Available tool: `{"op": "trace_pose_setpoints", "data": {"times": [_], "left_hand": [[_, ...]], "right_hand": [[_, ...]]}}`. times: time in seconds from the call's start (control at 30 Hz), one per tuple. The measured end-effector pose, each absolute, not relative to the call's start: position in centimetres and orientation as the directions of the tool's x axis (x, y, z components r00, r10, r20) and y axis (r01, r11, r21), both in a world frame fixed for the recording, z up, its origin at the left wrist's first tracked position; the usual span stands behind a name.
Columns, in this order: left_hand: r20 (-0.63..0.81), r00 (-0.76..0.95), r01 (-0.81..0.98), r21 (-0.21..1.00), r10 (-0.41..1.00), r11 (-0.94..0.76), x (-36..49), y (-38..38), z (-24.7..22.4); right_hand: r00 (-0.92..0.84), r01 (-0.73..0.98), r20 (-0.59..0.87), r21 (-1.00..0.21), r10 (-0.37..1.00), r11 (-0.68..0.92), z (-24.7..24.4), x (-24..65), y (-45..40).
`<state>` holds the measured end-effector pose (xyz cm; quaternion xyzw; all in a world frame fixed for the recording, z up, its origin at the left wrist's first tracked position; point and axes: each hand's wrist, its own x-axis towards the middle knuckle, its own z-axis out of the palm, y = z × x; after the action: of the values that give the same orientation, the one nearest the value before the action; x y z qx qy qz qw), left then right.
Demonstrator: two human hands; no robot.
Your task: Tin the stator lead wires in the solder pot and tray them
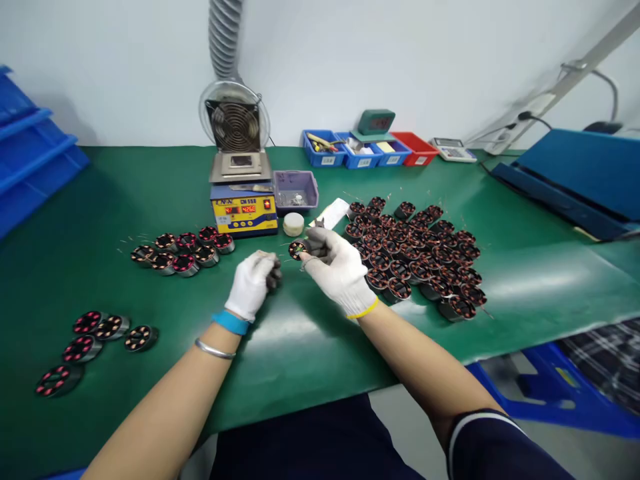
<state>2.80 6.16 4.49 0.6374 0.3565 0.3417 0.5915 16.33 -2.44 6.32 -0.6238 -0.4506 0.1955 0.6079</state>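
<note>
My right hand [339, 267], in a white glove with dark fingertips, is closed round a small motor stator [299, 251] with copper windings. Thin wire ends stick out from this stator to the left. A dark tool tip shows just above the right fingers; the rest of it is hidden. To the left, apart from the stator, my left hand [254, 285] has its gloved fingers curled together. Whether a fine wire is pinched there cannot be made out. Many copper-wound stators [410, 250] crowd the mat right of my right hand.
Two groups of stators with pink or pale insets, a nearer one [83, 348] and a farther one [185, 262], stand at left. A yellow-blue soldering station [244, 210] with a fan, a purple tray [296, 190], a round white tub [293, 225] and blue bins [325, 157] line the back.
</note>
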Motion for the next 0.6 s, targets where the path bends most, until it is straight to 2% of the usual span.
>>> {"op": "trace_pose_setpoints", "data": {"times": [0.07,0.13,0.23,0.33,0.4,0.47,0.6], "left_hand": [[0.008,0.572,0.142,0.984,0.82,-0.108,3.4,6.3,4.0],[0.01,0.599,0.209,0.963,0.801,-0.168,3.7,6.5,3.6],[0.017,0.628,0.248,0.944,0.778,-0.22,3.9,6.6,3.1],[0.027,0.659,0.274,0.922,0.752,-0.273,4.0,6.7,2.8],[0.033,0.673,0.302,0.9,0.738,-0.316,4.0,6.7,2.9],[0.037,0.685,0.335,0.871,0.728,-0.359,4.0,6.6,3.1],[0.033,0.703,0.395,0.812,0.71,-0.43,4.2,6.3,3.7]], "right_hand": [[0.459,0.557,0.433,-0.82,0.776,0.128,8.0,17.3,-0.5],[0.355,0.762,0.54,-0.641,0.763,0.098,10.1,18.4,2.6],[0.21,0.934,0.55,-0.358,0.809,0.0,13.5,19.9,8.4],[0.098,0.994,0.449,-0.089,0.888,-0.064,16.2,20.7,14.0],[0.065,0.996,0.374,0.037,0.925,-0.085,17.3,20.7,16.8],[0.063,0.989,0.316,0.109,0.947,-0.102,17.8,20.6,18.8],[0.044,0.98,0.265,0.177,0.963,-0.093,17.7,20.2,20.9]]}}
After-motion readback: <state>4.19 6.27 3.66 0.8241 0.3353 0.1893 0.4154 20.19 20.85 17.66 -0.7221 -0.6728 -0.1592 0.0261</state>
